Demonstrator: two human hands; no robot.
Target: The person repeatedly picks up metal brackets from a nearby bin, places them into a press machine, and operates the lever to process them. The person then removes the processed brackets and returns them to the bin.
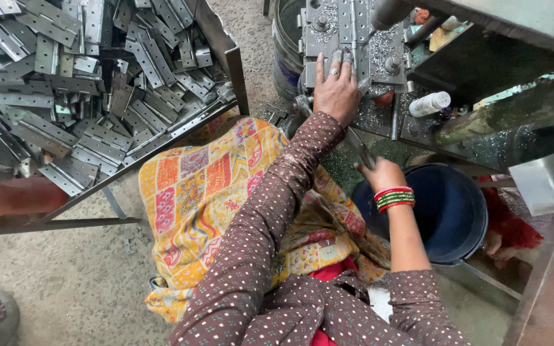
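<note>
My left hand (336, 90) lies flat on a perforated metal strip (352, 38) that rests on the press machine's bed (328, 29), fingers spread over it. Lower down, my right hand (379, 173), with red and green bangles on the wrist, is closed on a thin metal bar (360, 148) just above a dark blue bucket (456, 211). My brown dotted sleeves run up from the bottom of the frame. A yellow patterned cloth (206, 192) covers my lap.
A tray on a steel frame (235, 70) at the left is heaped with several flat perforated metal strips (84, 77). A white bottle (429, 104) lies on the machine. Metal shavings litter the machine base. A grey drum (283, 45) stands behind. Concrete floor below.
</note>
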